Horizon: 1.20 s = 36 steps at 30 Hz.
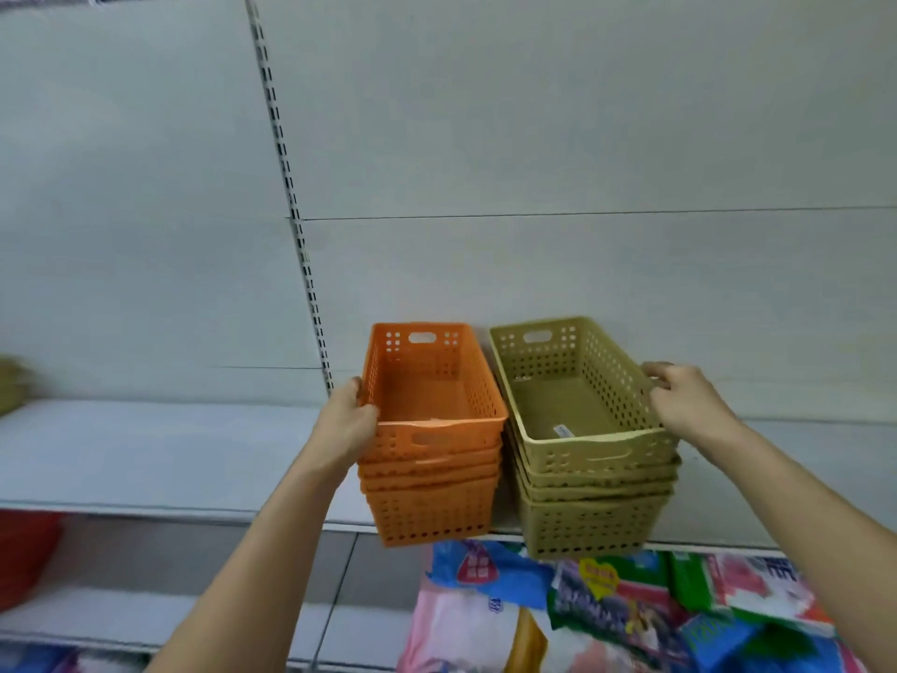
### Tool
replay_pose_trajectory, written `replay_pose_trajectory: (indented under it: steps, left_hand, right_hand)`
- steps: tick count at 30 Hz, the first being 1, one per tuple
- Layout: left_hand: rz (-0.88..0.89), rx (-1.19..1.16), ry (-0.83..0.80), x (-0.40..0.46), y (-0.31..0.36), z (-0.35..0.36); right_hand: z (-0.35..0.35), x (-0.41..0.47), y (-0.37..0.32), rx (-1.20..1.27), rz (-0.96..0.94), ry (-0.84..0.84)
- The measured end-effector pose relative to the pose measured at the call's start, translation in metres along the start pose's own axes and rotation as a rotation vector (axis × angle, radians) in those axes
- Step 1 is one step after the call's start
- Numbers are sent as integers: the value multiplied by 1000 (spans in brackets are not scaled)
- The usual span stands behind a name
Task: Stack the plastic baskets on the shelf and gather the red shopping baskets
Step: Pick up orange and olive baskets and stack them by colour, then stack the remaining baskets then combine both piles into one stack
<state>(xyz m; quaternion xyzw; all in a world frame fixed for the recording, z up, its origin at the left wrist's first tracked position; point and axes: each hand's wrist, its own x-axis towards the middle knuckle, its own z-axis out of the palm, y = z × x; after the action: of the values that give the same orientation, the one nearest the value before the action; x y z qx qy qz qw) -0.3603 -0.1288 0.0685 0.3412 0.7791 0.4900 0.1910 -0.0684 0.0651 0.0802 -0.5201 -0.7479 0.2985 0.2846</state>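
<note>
I've got two nested stacks side by side at the front edge of the shelf [145, 449], touching or nearly so. The orange stack [432, 459] is on the left, the tan stack [589, 473] on the right, approx four baskets each. Both overhang the shelf lip a bit w/ their near ends toward me.

My left hand [347, 420] is wrapped on the outer long rim of the top orange basket, thumb over the edge, fingers down the wall. My right hand [682, 398] is clamped on the outer long rim of the top tan basket, fingers hooked over the rim. So both hands are grasping, one stack each.

Handling, my read: thin perforated plastic, very light, empties only. Walls probably flex if squeezed mid-span, so I'd rather press near corners or use the slot handles on the short ends. The rims are stiffer than the walls, good for hooking. Smooth plastic on a smooth shelf should slide easily, so pushing back beats lifting. Nested baskets can stick together or the top one can pop loose if I pull up by the rim alone, so to move a whole stack I'd grip low or squeeze both stacks together from outside.

A red tub-like thing [26, 551] shows low left on the lower shelf; can't tell if it's a shopping basket. Packaged goods [631, 609] sit below the stacks.
</note>
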Motion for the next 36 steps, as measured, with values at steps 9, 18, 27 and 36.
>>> replay_pose_trajectory:
  steps: [9, 18, 27, 36]
  left_hand:
    - [239, 334, 53, -71, -44, 22]
    - [380, 396, 236, -149, -106, -13]
    - [184, 389, 259, -153, -225, -165]
    - [60, 434, 192, -114, -330, -370]
  right_hand:
    - [49, -87, -8, -245, -338, 0]
    - [157, -181, -50, -46, -733, -41]
    - [323, -250, -139, 8, -665, -315]
    - [504, -303, -293, 58, -649, -509]
